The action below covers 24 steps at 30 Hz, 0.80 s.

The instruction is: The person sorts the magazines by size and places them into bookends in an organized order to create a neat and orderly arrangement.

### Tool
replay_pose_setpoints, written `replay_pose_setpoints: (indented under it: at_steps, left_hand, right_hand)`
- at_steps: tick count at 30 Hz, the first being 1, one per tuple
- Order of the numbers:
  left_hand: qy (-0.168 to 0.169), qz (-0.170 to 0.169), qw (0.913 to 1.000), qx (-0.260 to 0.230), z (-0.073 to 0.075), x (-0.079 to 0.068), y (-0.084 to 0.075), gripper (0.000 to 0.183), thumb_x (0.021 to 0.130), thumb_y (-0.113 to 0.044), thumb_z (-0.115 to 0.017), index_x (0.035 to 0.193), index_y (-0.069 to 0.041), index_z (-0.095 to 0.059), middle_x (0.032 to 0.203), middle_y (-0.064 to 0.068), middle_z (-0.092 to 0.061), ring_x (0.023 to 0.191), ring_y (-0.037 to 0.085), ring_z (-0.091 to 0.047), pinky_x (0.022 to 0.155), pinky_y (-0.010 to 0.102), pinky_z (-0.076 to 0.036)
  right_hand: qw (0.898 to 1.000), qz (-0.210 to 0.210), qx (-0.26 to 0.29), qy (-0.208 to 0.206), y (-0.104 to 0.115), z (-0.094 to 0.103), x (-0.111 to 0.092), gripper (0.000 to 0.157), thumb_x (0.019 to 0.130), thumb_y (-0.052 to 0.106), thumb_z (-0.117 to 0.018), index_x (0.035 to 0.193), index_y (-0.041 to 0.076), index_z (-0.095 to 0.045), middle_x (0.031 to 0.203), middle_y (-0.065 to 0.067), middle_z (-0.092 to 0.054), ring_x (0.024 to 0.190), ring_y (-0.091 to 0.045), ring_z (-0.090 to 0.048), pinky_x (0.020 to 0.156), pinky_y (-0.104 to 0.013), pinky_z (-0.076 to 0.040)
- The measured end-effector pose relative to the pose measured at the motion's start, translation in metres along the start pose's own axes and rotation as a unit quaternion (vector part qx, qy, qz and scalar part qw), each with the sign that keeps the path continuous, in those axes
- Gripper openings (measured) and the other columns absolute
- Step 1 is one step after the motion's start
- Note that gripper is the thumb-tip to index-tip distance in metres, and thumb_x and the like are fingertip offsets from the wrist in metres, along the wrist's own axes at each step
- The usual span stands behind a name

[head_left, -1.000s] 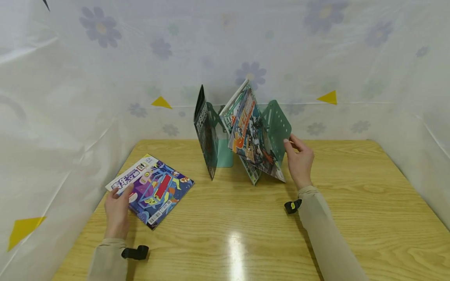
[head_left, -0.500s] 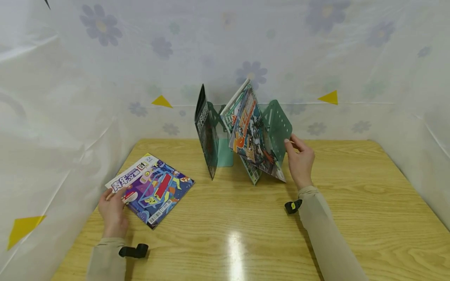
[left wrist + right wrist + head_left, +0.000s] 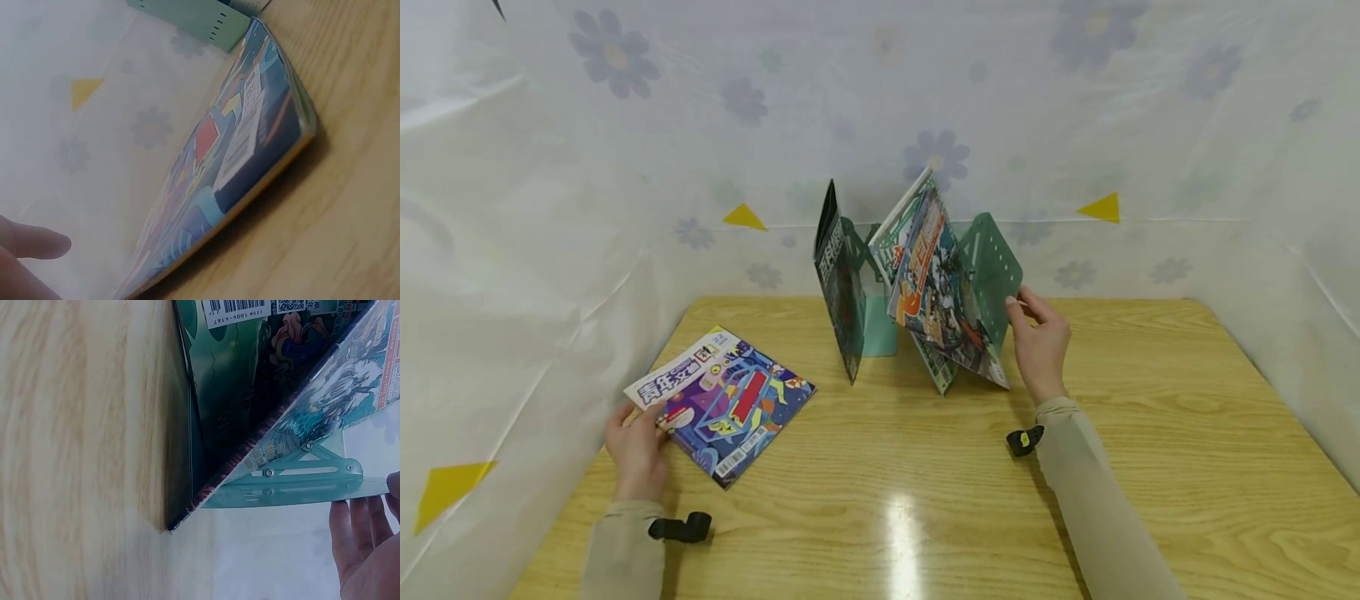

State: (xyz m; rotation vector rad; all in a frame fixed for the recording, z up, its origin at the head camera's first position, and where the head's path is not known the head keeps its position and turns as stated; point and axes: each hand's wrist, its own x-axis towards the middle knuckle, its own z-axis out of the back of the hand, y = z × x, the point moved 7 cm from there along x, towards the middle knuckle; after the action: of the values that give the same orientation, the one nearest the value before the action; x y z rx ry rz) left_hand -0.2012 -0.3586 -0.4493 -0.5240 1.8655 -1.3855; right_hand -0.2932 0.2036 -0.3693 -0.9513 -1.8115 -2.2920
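Observation:
In the head view, my left hand is at the left edge of a magazine with a purple-blue cover, which lies on the table. The thumb reaches over that edge; in the left wrist view two digits show apart from the magazine. My right hand pinches the upright side of a green metal bookend, thumb on the inner face and fingers outside. Between the bookend's sides, a colourful magazine leans against others, partly hiding them. A dark magazine stands tilted at the left side.
A wooden table bears everything. Pale floral sheeting surrounds its back and sides, marked with yellow triangles. The bookend's green base shows between the standing magazines.
My left hand has drawn back left from the cover of the lying magazine to its edge. My right hand, the bookend and the standing magazines stay in place.

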Motion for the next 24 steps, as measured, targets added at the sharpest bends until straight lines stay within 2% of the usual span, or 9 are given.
replay_pose_setpoints:
  at_steps: [5,8,10,15,21,24]
  left_hand:
    - [0.000,0.008,0.9989,0.046,-0.001,0.006,0.001,0.076,0.096,-0.016,-0.063,0.157,-0.011,-0.018,0.141,0.004,-0.037,0.102,0.008,-0.047,0.082,0.019,-0.044]
    - [0.004,0.011,0.9978,0.065,-0.003,0.012,0.000,0.080,0.094,-0.013,-0.064,0.157,-0.009,-0.016,0.139,0.004,-0.037,0.101,0.007,-0.046,0.083,0.019,-0.044]
    - [0.006,0.010,0.9964,0.084,-0.004,0.015,0.000,0.081,0.093,-0.010,-0.064,0.157,-0.007,-0.015,0.139,0.005,-0.035,0.097,0.007,-0.046,0.078,0.017,-0.045]
    - [0.004,-0.004,0.9914,0.131,-0.005,0.023,-0.001,0.081,0.089,-0.002,-0.062,0.157,-0.002,-0.016,0.139,0.009,-0.036,0.075,0.005,-0.043,0.058,0.016,-0.041]
    - [0.003,-0.023,0.9880,0.153,-0.004,0.026,-0.003,0.082,0.084,0.006,-0.061,0.155,0.001,-0.021,0.123,0.008,-0.046,0.066,0.005,-0.044,0.051,0.018,-0.039]
    - [0.004,-0.035,0.9874,0.154,-0.003,0.026,-0.003,0.082,0.083,0.009,-0.061,0.155,0.003,-0.021,0.127,0.011,-0.046,0.068,0.003,-0.045,0.053,0.015,-0.041]
  right_hand:
    - [1.000,0.001,0.001,-0.002,0.000,0.001,0.000,0.037,0.099,0.012,-0.060,0.134,-0.001,-0.059,0.124,-0.020,-0.063,0.104,-0.031,-0.059,0.070,-0.015,-0.048]
    - [1.000,0.002,0.000,-0.003,0.001,0.001,-0.001,0.037,0.099,0.012,-0.060,0.134,-0.001,-0.059,0.124,-0.020,-0.063,0.104,-0.032,-0.059,0.070,-0.015,-0.048]
    - [1.000,0.002,0.001,-0.004,0.001,0.001,-0.001,0.037,0.099,0.012,-0.060,0.134,-0.001,-0.059,0.124,-0.021,-0.063,0.104,-0.032,-0.059,0.070,-0.015,-0.048]
    - [1.000,-0.003,0.002,-0.003,0.001,0.001,-0.001,0.037,0.099,0.011,-0.060,0.134,-0.002,-0.059,0.125,-0.021,-0.062,0.105,-0.032,-0.058,0.072,-0.016,-0.048]
    - [1.000,-0.010,0.001,-0.003,0.000,0.000,-0.002,0.037,0.099,0.013,-0.060,0.134,-0.002,-0.059,0.126,-0.020,-0.062,0.105,-0.027,-0.059,0.069,-0.016,-0.047]
    - [1.000,-0.007,0.000,-0.004,0.000,0.000,-0.002,0.037,0.100,0.013,-0.060,0.134,-0.001,-0.059,0.127,-0.020,-0.062,0.104,-0.026,-0.059,0.066,-0.016,-0.046]
